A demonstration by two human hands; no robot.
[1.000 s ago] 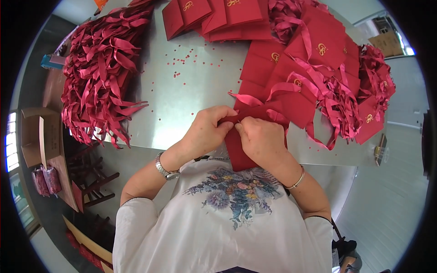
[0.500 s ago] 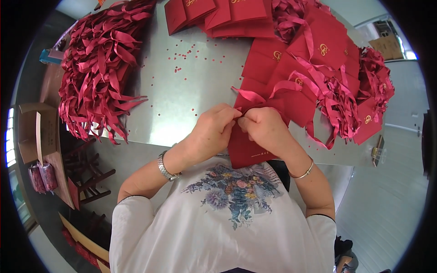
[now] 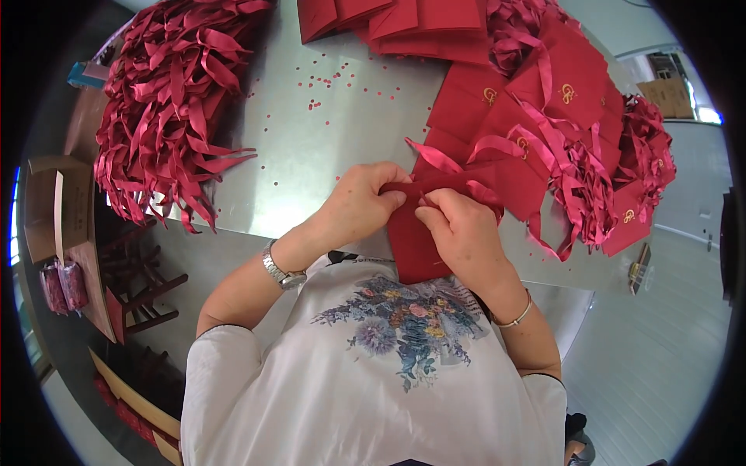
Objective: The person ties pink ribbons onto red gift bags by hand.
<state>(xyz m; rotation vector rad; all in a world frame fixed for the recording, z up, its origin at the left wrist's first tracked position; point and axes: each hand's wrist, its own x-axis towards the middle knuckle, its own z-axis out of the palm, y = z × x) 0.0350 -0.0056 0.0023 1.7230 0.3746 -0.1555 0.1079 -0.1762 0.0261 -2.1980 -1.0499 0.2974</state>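
A red paper bag (image 3: 418,248) lies flat at the table's near edge, close to my body. My left hand (image 3: 359,203) pinches its upper edge between thumb and forefinger. My right hand (image 3: 465,231) is closed at the same edge, its thumb and forefinger pressed together on a small bit of ribbon. Just what lies between those fingertips is partly hidden. A pink ribbon (image 3: 434,155) stretches over the red bags beyond my hands, and another ribbon loop (image 3: 483,194) shows behind my right hand.
Several ribbon-handled red bags (image 3: 167,116) are heaped at the left. More bags (image 3: 563,93) with gold emblems are piled at the right, and folded ones (image 3: 427,27) lie at the far side. Small red paper dots (image 3: 315,103) are scattered over the metal table (image 3: 299,155). Cardboard box (image 3: 58,210) at left.
My hands have moved apart along the bag's top edge. The right hand has turned and shifted right and slightly down, showing more of the edge. The whole view has shifted slightly.
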